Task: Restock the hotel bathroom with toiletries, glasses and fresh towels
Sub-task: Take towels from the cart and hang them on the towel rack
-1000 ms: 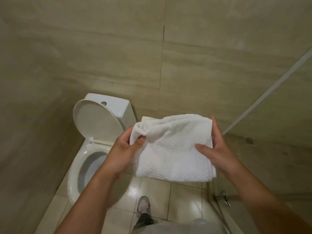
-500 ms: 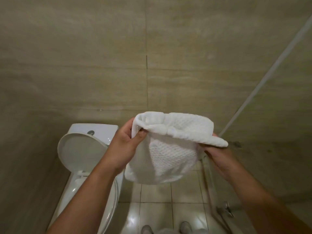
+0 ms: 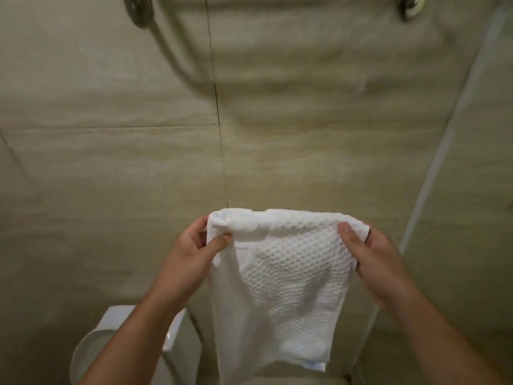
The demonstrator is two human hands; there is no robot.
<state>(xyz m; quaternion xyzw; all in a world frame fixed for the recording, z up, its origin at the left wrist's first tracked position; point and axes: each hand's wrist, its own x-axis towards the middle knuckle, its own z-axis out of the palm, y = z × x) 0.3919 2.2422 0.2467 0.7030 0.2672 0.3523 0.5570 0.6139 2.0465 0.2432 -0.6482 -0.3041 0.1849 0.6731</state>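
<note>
Pinching white waffle-weave cloth towel (image 3: 280, 276) by top corners: my left hand (image 3: 191, 254), right hand (image 3: 372, 254); stretched below chrome wall rail (image 3: 410, 5), presumably for hanging.

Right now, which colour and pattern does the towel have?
White, with a waffle-like dotted weave; the towel shows in the head view.

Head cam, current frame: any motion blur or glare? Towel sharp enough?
Head view: metal wall fittings at the top edge smear with motion blur; the towel shows its weave clearly, left hand and right hand fairly sharp; dim warm light, no glare.
</note>
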